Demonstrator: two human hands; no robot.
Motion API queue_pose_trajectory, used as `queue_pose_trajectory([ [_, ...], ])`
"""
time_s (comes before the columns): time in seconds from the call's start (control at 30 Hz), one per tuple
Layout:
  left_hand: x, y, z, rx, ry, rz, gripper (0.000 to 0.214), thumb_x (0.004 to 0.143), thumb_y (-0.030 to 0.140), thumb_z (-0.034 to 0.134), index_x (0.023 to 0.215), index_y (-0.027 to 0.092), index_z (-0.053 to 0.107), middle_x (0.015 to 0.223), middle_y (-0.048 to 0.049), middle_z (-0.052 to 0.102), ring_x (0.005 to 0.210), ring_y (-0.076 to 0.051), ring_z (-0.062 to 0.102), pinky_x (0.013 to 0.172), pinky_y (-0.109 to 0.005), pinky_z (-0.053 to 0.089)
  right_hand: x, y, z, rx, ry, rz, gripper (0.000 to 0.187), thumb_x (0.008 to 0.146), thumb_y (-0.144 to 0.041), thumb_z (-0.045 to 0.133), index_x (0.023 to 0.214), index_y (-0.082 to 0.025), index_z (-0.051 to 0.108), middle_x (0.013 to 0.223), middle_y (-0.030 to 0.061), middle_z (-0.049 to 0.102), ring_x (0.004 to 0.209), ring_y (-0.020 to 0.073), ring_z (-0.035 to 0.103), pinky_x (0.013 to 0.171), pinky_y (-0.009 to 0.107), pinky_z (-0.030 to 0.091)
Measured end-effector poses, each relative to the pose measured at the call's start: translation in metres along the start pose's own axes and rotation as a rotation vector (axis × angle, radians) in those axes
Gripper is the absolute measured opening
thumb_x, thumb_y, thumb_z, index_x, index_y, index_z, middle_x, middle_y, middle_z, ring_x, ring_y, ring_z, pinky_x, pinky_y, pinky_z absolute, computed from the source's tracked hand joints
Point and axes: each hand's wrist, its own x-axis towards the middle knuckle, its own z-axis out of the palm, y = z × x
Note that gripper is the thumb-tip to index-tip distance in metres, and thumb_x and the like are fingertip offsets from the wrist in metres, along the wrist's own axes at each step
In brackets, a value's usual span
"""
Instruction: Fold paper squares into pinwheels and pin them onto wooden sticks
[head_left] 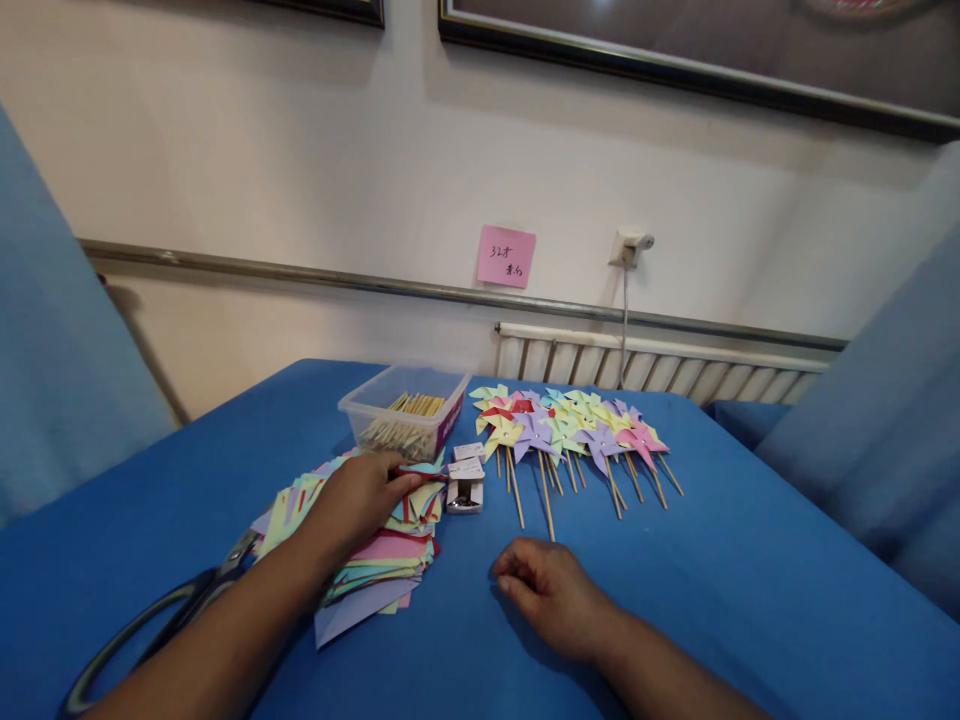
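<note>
My left hand (358,500) lies on a spread pile of coloured cut paper squares (375,555) and its fingers pinch the edge of the top sheet. My right hand (551,590) rests on the blue tablecloth (750,580) with its fingers curled in loosely; nothing shows in it. A row of several finished paper pinwheels on wooden sticks (570,430) lies beyond the right hand.
A clear plastic box of wooden sticks (405,410) stands behind the paper pile. Small white boxes of pins (466,480) sit beside the pile. Scissors (172,610) lie at the left under my forearm. A wall with a pink note (506,256) and a radiator stands behind the table.
</note>
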Motion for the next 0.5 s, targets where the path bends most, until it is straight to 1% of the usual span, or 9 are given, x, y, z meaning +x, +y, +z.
queue_pose_trajectory([
  [0.1, -0.002, 0.001, -0.002, 0.003, 0.009, -0.010, 0.038, 0.074, 0.055, 0.049, 0.069, 0.021, 0.065, 0.070, -0.0040, 0.066, 0.066, -0.021, 0.058, 0.053, -0.027, 0.030, 0.000, 0.001, 0.001, 0.012, -0.005, 0.004, 0.010, 0.081, -0.017, 0.053, 0.086, -0.019, 0.061, 0.073, -0.0016, 0.062, 0.065, 0.0096, 0.055, 0.060, 0.019, 0.040],
  [0.2, -0.001, 0.001, -0.003, -0.001, -0.019, 0.000, 0.040, 0.072, 0.057, 0.051, 0.064, 0.021, 0.063, 0.065, -0.0033, 0.064, 0.062, -0.020, 0.056, 0.054, -0.028, 0.030, 0.001, 0.001, 0.001, 0.018, -0.017, 0.008, 0.010, 0.082, -0.017, 0.053, 0.086, -0.019, 0.061, 0.073, -0.0016, 0.062, 0.064, 0.0097, 0.055, 0.060, 0.020, 0.040],
  [0.33, 0.004, -0.004, -0.008, -0.057, -0.065, 0.009, 0.045, 0.077, 0.058, 0.043, 0.061, 0.021, 0.063, 0.063, -0.0024, 0.063, 0.061, -0.019, 0.056, 0.054, -0.028, 0.031, 0.000, 0.001, 0.001, 0.008, -0.007, 0.015, 0.009, 0.081, -0.018, 0.054, 0.086, -0.019, 0.062, 0.073, -0.0014, 0.063, 0.065, 0.0102, 0.055, 0.060, 0.020, 0.040],
  [0.43, 0.006, -0.008, -0.012, -0.111, -0.050, 0.003, 0.046, 0.079, 0.056, 0.039, 0.062, 0.021, 0.062, 0.062, -0.0016, 0.062, 0.060, -0.018, 0.054, 0.056, -0.028, 0.032, 0.000, 0.001, 0.001, 0.014, -0.004, 0.008, 0.009, 0.081, -0.018, 0.054, 0.086, -0.019, 0.061, 0.073, -0.0016, 0.062, 0.064, 0.0101, 0.055, 0.060, 0.020, 0.040],
  [0.5, 0.007, -0.009, -0.015, -0.158, -0.043, -0.039, 0.045, 0.080, 0.055, 0.039, 0.063, 0.021, 0.062, 0.061, -0.0013, 0.061, 0.060, -0.018, 0.053, 0.056, -0.028, 0.032, -0.001, 0.000, 0.001, 0.018, -0.005, 0.005, 0.009, 0.081, -0.018, 0.053, 0.086, -0.019, 0.061, 0.072, -0.0018, 0.062, 0.063, 0.0098, 0.054, 0.059, 0.019, 0.039],
])
